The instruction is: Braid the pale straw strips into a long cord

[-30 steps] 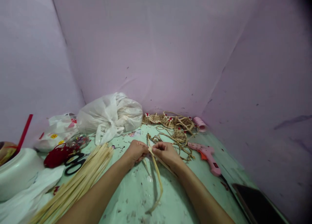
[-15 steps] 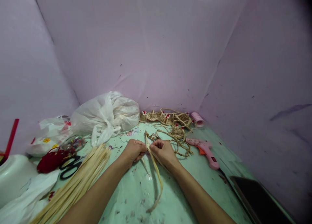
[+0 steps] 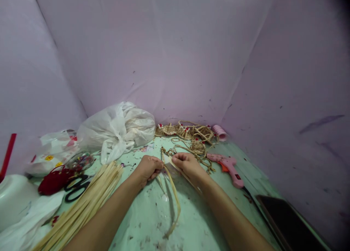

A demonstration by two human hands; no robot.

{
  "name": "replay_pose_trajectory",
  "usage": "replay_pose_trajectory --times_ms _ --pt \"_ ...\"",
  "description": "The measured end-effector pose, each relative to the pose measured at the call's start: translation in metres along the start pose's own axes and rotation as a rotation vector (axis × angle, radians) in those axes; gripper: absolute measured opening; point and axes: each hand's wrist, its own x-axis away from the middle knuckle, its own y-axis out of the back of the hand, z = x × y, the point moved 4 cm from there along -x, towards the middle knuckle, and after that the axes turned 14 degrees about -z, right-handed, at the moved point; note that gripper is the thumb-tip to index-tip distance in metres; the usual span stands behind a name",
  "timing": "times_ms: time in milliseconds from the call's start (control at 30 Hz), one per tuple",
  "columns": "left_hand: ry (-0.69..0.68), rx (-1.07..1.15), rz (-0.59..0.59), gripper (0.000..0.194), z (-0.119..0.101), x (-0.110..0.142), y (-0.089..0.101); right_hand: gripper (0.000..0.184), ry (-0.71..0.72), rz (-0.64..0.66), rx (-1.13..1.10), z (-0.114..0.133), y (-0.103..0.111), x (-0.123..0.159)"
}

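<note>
Between my hands is a short braid of pale dried-fibre strips, its knotted end pointing away from me. My left hand is closed, thumb and fingers pinching the braid where the loose strips leave it. Just to the right, my right hand pinches one pale fibre strip, whose tail runs back under the wrist. Another strip hangs toward me and curls onto the green table. A shorter end shows below my left hand.
Left lie a bundle of fibre strips, black scissors, a red pouch and a white container. Behind are a plastic bag, braided cord and a pink thread spool. Right are a pink glue gun and a dark flat device.
My right hand has drawn a little to the right, away from my left, pulling its strip out sideways. My left hand keeps its pinch. The view has turned slightly right.
</note>
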Motion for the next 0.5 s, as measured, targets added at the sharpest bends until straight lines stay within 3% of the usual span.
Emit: replay_pose_trajectory --times_ms 200,300,500 --pt "0.003 0.006 0.000 0.016 -0.001 0.001 0.001 0.010 0.109 -0.087 0.136 -0.018 -0.011 -0.004" --pt "0.007 -0.001 0.001 0.016 -0.001 0.001 0.000 0.009 0.146 -0.027 0.196 -0.017 -0.010 -0.003" --pt "-0.005 -0.008 0.014 0.014 0.000 -0.001 0.000 0.023 0.270 0.057 0.313 -0.015 -0.010 -0.001"
